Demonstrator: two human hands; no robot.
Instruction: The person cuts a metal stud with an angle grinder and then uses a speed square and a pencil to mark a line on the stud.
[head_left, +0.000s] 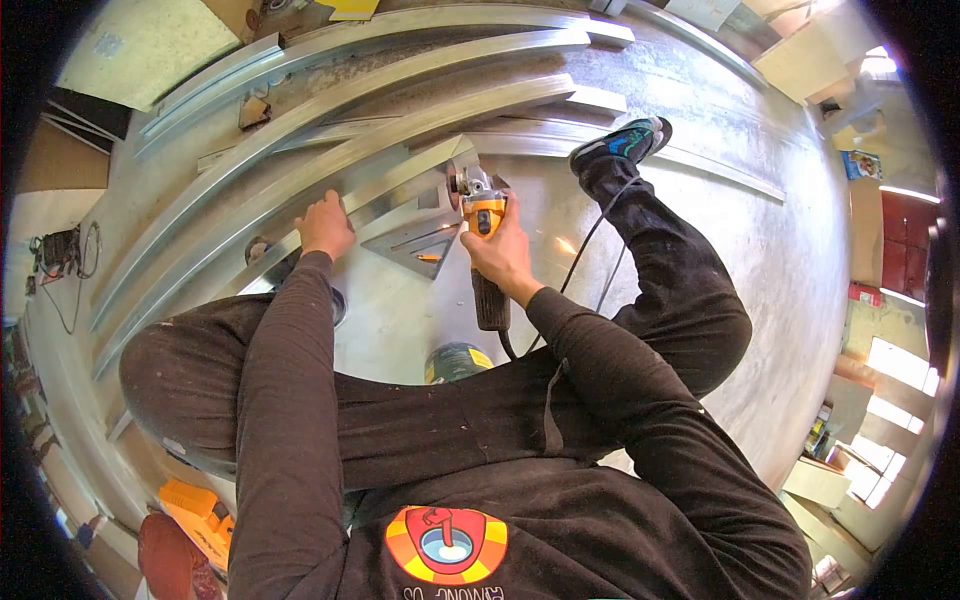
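My right hand [503,253] is wrapped around the yellow and black body of an angle grinder [485,222]. The grinder's disc [453,186] stands upright, at or very close to the end of a silvery metal profile [405,172]. My left hand [326,226] grips that same profile farther down its length, with its fingertips partly hidden. Between my hands a metal set square [400,252] lies on the floor, with an orange pencil [428,257] on it. A power cord [575,265] runs from the grinder over my right leg.
Several long metal profiles [400,85] lie on the floor ahead and to the left. My right shoe [622,143] rests near their ends. A dark green can [457,362] is between my legs. A yellow case [197,520] sits at lower left, cardboard [822,55] at upper right.
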